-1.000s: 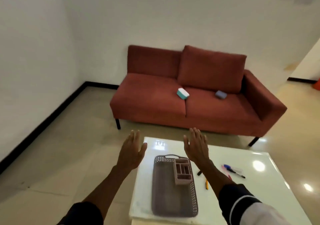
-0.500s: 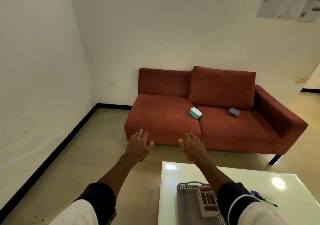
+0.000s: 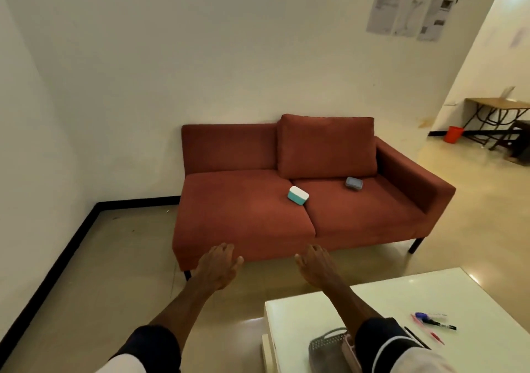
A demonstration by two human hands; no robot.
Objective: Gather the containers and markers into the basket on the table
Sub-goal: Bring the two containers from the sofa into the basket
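Since before, both hands moved off the counter (image 3: 401, 295) toward the sofa (image 3: 258, 215); fingers spread, holding nothing. I should reach the teal box (image 3: 298, 195) at twelve o'clock first.

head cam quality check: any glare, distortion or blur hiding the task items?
Head view: wide-angle bending at the edges; ceiling-light glare on the glossy table; the markers are small and soft; the teal container and grey container read clearly; the right sleeve hides much of the basket.
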